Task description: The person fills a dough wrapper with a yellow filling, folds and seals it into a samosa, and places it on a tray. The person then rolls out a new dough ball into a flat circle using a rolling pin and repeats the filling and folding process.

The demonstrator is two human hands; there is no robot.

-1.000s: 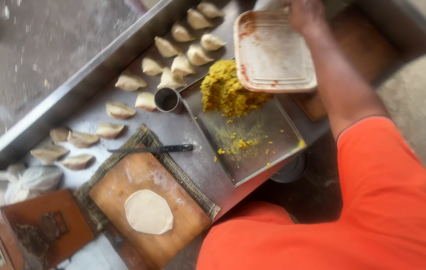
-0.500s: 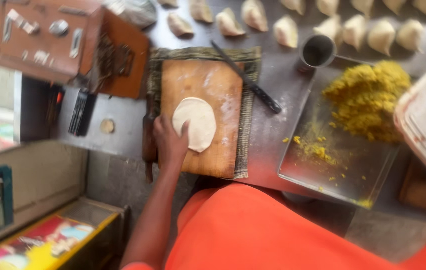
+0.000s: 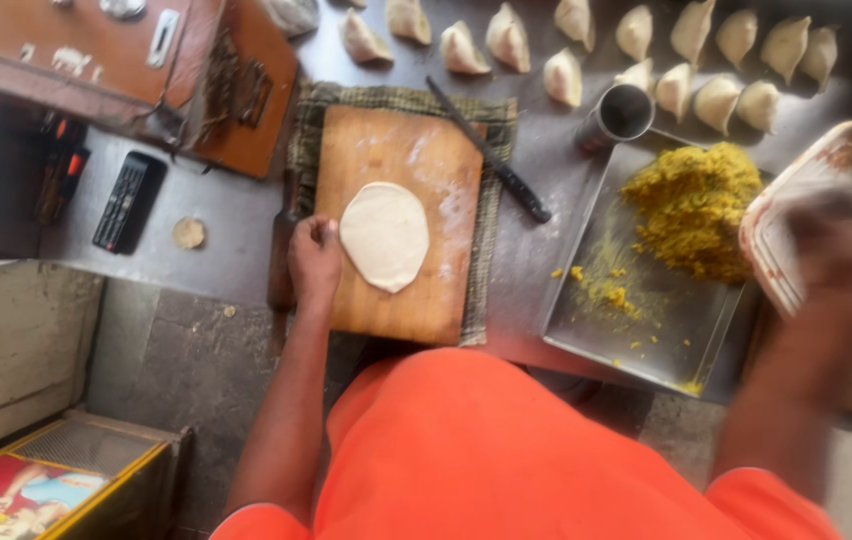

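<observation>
A flat pale dough disc (image 3: 384, 235) lies on a floured wooden board (image 3: 426, 290). My left hand (image 3: 314, 255) rests at the disc's left edge, fingers curled against it. My right hand (image 3: 831, 250) is blurred with motion at the right and grips a shallow whitish plate with reddish smears (image 3: 796, 190). The plate hangs over the right end of a metal tray (image 3: 646, 340) that holds a heap of yellow filling (image 3: 696, 205).
A black-handled knife (image 3: 491, 150) lies along the board's right side on a checked cloth (image 3: 491, 250). A steel cup (image 3: 618, 115) stands by the tray. Several folded dumplings (image 3: 566, 75) line the far counter. A brown wooden box (image 3: 126, 60) and a dark remote-like object (image 3: 126, 200) sit at left.
My left hand slid from the top of the dough disc to its left edge. My right hand with the plate came further into view at the right.
</observation>
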